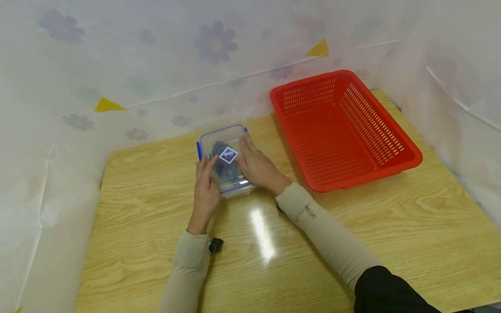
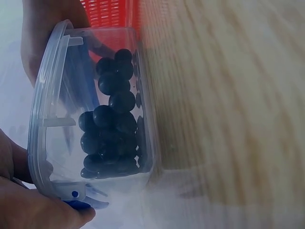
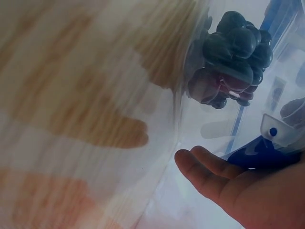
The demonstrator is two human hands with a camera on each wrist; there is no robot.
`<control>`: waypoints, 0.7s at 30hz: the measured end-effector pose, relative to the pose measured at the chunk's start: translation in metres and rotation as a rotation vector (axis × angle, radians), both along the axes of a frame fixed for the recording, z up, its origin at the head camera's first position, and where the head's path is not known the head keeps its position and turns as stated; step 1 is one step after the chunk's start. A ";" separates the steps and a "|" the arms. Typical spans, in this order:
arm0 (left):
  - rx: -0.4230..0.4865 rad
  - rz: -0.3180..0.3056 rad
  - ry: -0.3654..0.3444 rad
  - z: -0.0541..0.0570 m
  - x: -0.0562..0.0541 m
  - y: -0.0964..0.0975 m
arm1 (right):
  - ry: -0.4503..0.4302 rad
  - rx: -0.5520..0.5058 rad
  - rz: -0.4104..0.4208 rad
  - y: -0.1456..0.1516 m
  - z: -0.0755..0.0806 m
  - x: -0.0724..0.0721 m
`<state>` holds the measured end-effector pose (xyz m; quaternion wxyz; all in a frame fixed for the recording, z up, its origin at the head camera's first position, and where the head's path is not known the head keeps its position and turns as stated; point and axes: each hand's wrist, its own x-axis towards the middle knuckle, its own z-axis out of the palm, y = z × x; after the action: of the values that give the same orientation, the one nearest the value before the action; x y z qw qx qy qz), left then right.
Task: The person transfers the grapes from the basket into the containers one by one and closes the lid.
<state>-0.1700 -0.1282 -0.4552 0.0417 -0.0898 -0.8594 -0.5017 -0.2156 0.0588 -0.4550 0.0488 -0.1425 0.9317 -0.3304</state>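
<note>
A clear food container [image 1: 235,190] with a blue-edged lid and a diamond-shaped label stands on the table. Dark grapes [image 2: 112,117], some reddish in the right wrist view, lie inside it. My left hand [image 1: 206,189] is at the container's left side, one fairly straight finger over the lid near the label. In the left wrist view its fingertips are by a blue latch [image 2: 78,205]. Along the right edge my right hand [image 1: 258,167] rests with extended fingers, beside the blue latch [image 3: 264,155] on that side. Part of the lid is hidden under both hands.
To the right of the container stands a red slotted plastic basket [image 1: 332,141]. The wood-grain table [image 1: 145,217] ends at the back against a white flowered sheet [image 1: 164,56] with yellow triangles. A small black device [image 1: 215,245] sits at my left wrist.
</note>
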 end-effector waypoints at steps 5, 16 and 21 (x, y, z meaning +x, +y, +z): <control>-0.009 -0.004 0.016 0.000 -0.001 0.000 | 0.000 -0.002 0.006 0.000 0.001 0.000; -0.013 -0.020 0.019 0.000 0.000 -0.003 | -0.011 -0.004 -0.003 0.000 0.000 0.001; -0.033 -0.026 0.028 -0.001 -0.001 -0.004 | -0.013 -0.005 -0.009 0.000 -0.002 0.000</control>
<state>-0.1712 -0.1318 -0.4562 0.0456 -0.1084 -0.8656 -0.4867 -0.2153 0.0589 -0.4567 0.0530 -0.1365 0.9311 -0.3340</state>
